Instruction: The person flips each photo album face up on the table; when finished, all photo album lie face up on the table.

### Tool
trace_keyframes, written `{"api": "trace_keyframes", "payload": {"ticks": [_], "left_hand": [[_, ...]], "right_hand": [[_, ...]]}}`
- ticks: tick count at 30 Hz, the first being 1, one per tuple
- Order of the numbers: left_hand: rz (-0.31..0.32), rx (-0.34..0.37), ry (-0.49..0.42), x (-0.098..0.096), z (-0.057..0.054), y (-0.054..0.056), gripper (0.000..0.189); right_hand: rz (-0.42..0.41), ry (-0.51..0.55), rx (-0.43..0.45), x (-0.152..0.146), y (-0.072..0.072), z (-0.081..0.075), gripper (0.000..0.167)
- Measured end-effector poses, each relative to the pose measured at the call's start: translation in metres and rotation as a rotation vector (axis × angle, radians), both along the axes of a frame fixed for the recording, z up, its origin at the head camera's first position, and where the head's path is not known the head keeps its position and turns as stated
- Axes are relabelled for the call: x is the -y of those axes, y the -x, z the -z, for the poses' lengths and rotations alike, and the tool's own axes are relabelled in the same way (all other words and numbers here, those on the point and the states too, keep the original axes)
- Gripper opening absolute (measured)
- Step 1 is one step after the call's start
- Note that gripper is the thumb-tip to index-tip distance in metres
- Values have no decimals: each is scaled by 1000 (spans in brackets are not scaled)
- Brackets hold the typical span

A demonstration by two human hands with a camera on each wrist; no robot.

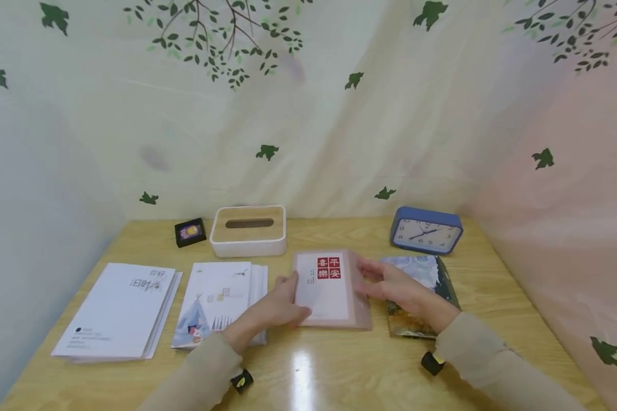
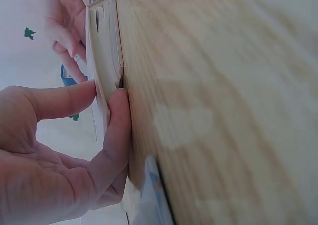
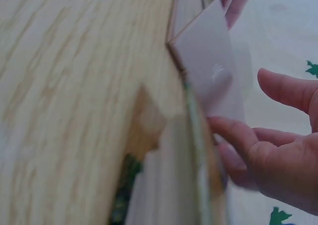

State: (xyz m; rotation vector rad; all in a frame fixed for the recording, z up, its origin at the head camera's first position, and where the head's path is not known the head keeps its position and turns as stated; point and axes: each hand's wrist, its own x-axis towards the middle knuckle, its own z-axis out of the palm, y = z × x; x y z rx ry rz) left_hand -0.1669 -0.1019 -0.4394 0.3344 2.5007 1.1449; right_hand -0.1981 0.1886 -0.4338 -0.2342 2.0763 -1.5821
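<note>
A pink-covered notebook (image 1: 324, 294) with red character blocks on its front lies on the table between both hands. My left hand (image 1: 272, 305) pinches its left edge, thumb and fingers on opposite faces in the left wrist view, where its pages (image 2: 105, 43) show. At its right side, my right hand (image 1: 398, 288) touches the raised pink flap (image 3: 208, 61) with its fingertips; in the right wrist view the thumb stands apart. Under the right forearm lies a book with a painted landscape cover (image 1: 413, 268), partly hidden.
Left of the hands lie a tent-picture notebook stack (image 1: 213, 291) and a white notebook stack (image 1: 115, 308). Along the back stand a small black box (image 1: 190, 233), a white tissue box with wooden top (image 1: 249, 245) and a blue clock (image 1: 427, 229). Printed cloth hangs behind the table (image 1: 339, 377).
</note>
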Motion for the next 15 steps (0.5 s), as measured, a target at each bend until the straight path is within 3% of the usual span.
{"api": "trace_keyframes", "payload": {"ticks": [10,15], "left_hand": [[2,31,-20,0,-5,2,101],[-17,52,-20,1,-4,2,103]], "right_hand": [[-3,-84,12,4,0,-6,83],[-29,-78,14,8,2,-4,82]]}}
